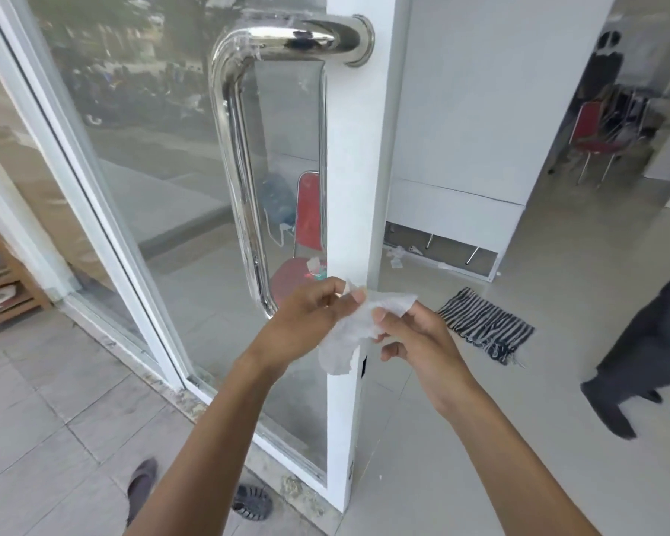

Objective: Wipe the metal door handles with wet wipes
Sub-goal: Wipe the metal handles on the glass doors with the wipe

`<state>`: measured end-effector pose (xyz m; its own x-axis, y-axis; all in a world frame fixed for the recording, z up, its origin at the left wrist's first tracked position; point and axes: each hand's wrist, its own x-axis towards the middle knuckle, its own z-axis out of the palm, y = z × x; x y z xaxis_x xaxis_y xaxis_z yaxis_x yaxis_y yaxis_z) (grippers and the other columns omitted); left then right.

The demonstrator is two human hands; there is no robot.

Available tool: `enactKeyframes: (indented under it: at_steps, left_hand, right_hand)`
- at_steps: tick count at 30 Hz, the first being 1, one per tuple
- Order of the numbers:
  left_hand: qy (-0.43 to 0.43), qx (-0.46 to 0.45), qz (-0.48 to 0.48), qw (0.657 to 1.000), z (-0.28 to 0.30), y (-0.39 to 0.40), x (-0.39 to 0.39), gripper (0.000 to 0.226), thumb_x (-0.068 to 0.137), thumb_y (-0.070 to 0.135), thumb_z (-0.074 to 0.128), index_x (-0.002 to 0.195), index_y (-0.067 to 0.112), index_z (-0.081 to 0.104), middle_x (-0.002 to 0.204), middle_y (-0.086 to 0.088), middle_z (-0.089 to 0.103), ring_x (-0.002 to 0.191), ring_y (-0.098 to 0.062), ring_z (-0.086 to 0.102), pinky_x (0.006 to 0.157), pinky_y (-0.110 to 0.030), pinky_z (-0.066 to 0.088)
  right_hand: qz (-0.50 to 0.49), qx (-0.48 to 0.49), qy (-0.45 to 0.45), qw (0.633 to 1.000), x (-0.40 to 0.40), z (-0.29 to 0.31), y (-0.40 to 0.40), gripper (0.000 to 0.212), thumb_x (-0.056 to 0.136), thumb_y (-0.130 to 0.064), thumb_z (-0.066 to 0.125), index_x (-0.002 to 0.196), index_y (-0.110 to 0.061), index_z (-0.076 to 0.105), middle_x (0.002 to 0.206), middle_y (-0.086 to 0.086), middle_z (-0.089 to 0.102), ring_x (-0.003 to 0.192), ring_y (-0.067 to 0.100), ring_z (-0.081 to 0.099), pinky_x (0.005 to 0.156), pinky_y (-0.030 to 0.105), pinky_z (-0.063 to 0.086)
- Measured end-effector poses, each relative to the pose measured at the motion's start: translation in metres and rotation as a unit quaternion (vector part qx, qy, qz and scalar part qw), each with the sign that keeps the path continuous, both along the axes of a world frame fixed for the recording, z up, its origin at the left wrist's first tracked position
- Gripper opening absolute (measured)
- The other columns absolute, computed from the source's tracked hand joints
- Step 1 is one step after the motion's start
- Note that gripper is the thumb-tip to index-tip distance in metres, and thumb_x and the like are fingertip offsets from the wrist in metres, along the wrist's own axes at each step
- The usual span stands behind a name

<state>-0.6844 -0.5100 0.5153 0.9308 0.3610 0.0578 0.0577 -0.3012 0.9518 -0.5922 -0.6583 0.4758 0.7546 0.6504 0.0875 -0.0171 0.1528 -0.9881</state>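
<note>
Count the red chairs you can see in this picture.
2. One red chair stands far back on the right, inside the room. Another red chair shows through the door glass, just left of the white door frame. Others may be hidden behind the frame or walls.

We see the curved polished metal door handle (240, 156) at twelve o'clock of our hands; the striped black-and-white cloth mat (484, 323) lies on the floor at three o'clock.

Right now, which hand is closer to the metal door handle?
Left. The left hand sits beside the door handle at its lower end; the right hand is across the door frame.
</note>
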Motion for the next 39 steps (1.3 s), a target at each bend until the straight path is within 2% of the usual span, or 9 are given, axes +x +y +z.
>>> enactKeyframes:
  at_steps: [3,9,15,19,22,27,30,32,39]
  left_hand:
    - [-0.009,-0.02,0.032,0.999,-0.006,0.013,-0.011,0.028,0.092,0.038,0.064,0.078,0.014,0.067,0.075,-0.011,0.059,0.07,-0.018,0.054,0.068,-0.033,0.044]
    - [0.012,-0.023,0.026,0.999,-0.016,0.048,-0.019,0.019,0.093,0.026,0.064,0.095,0.01,0.074,0.079,-0.003,0.069,0.07,-0.014,0.065,0.07,-0.024,0.054]
    - [-0.001,0.012,-0.038,0.999,-0.008,0.103,-0.019,0.016,0.094,0.015,0.061,0.105,0.012,0.073,0.089,0.004,0.071,0.063,0.005,0.065,0.07,-0.017,0.052]
    - [-0.006,-0.001,-0.077,0.997,-0.003,0.125,-0.029,0.017,0.093,0.015,0.064,0.106,0.013,0.074,0.094,0.003,0.074,0.082,-0.012,0.073,0.084,-0.026,0.056]
    - [-0.005,0.048,-0.106,0.993,-0.005,0.135,-0.035,0.013,0.092,0.017,0.064,0.1,0.018,0.074,0.08,0.009,0.071,0.067,0.001,0.068,0.083,-0.027,0.056]
    - [0.018,0.07,-0.142,0.987,-0.014,0.135,-0.032,0.016,0.093,0.021,0.061,0.105,0.021,0.072,0.092,0.012,0.07,0.081,-0.013,0.073,0.077,-0.023,0.053]
    - [0.012,0.099,-0.138,0.985,-0.022,0.129,-0.033,0.014,0.092,0.024,0.061,0.097,0.033,0.07,0.094,0.017,0.069,0.085,-0.01,0.071,0.078,-0.024,0.051]
    - [0.016,0.109,-0.138,0.984,-0.026,0.126,-0.034,0.015,0.092,0.025,0.06,0.095,0.037,0.067,0.095,0.017,0.068,0.09,-0.01,0.069,0.08,-0.026,0.049]
    - [0.027,0.083,-0.107,0.99,-0.031,0.126,-0.039,0.016,0.092,0.019,0.06,0.1,0.03,0.067,0.087,0.011,0.068,0.086,-0.018,0.07,0.071,-0.023,0.045]
  right_hand:
    - [-0.024,0.0,0.017,1.0,-0.019,0.0,0.012,0.016,0.096,-0.013,0.06,0.108,-0.003,0.066,0.088,0.008,0.068,0.079,0.021,0.063,0.06,0.029,0.052]
    - [-0.113,0.015,0.036,0.993,-0.045,0.005,0.041,0.008,0.099,-0.013,0.055,0.097,-0.012,0.063,0.096,0.006,0.069,0.087,0.019,0.066,0.078,0.037,0.056]
    - [-0.303,-0.028,-0.055,0.951,-0.061,0.01,0.077,0.012,0.098,-0.017,0.058,0.089,-0.008,0.058,0.08,0.008,0.059,0.072,0.017,0.058,0.067,0.028,0.05]
    - [-0.383,-0.096,-0.118,0.911,-0.072,0.005,0.091,0.03,0.095,-0.019,0.059,0.077,0.002,0.047,0.069,0.009,0.041,0.064,0.017,0.038,0.06,0.03,0.032]
    - [-0.418,-0.135,-0.132,0.889,-0.081,0.001,0.089,0.03,0.096,-0.013,0.055,0.068,-0.017,0.047,0.063,-0.008,0.038,0.058,0.007,0.034,0.056,0.019,0.028]
    - [-0.423,-0.23,-0.131,0.867,-0.087,-0.01,0.077,0.021,0.096,-0.011,0.052,0.102,-0.017,0.072,0.077,-0.019,0.053,0.073,0.001,0.05,0.074,0.018,0.036]
    - [-0.416,-0.263,-0.16,0.856,-0.091,-0.012,0.074,0.034,0.097,-0.004,0.05,0.124,-0.012,0.068,0.109,-0.002,0.069,0.101,0.014,0.061,0.088,0.019,0.041]
    - [-0.412,-0.278,-0.19,0.847,-0.087,-0.014,0.075,0.037,0.095,0.002,0.048,0.125,-0.011,0.067,0.124,0.005,0.067,0.11,0.019,0.062,0.09,0.016,0.039]
    - [-0.379,-0.316,-0.313,0.812,-0.064,-0.021,0.088,0.045,0.089,0.014,0.043,0.121,-0.004,0.068,0.119,0.013,0.064,0.109,0.026,0.061,0.085,0.011,0.034]
